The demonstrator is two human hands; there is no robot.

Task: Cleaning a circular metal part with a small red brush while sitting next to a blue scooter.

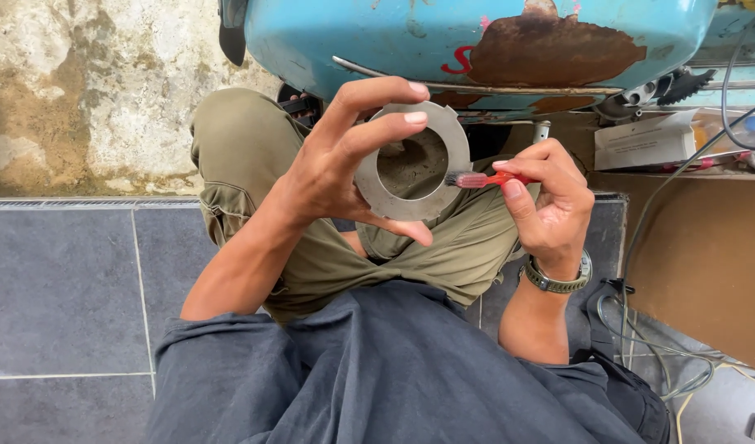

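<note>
My left hand (pixel 345 164) holds a flat grey metal ring (pixel 394 202) upright by its edge, thumb under it and fingers over the top. In my right hand (pixel 550 205) is a small red-handled brush (pixel 476 179), like a toothbrush, gripped between thumb and fingers. Its bristle head touches the ring's right side near the inner hole. A watch with a green strap (pixel 558 284) sits on my right wrist. Both hands are raised over my bent knees in olive trousers.
A rusty turquoise scooter body (pixel 476 41) stands right in front of me. Grey floor tiles (pixel 65 288) lie to the left, a stained wall (pixel 90 90) behind them. On the right are a brown board (pixel 706 263), cables (pixel 665 362) and a white box (pixel 649 140).
</note>
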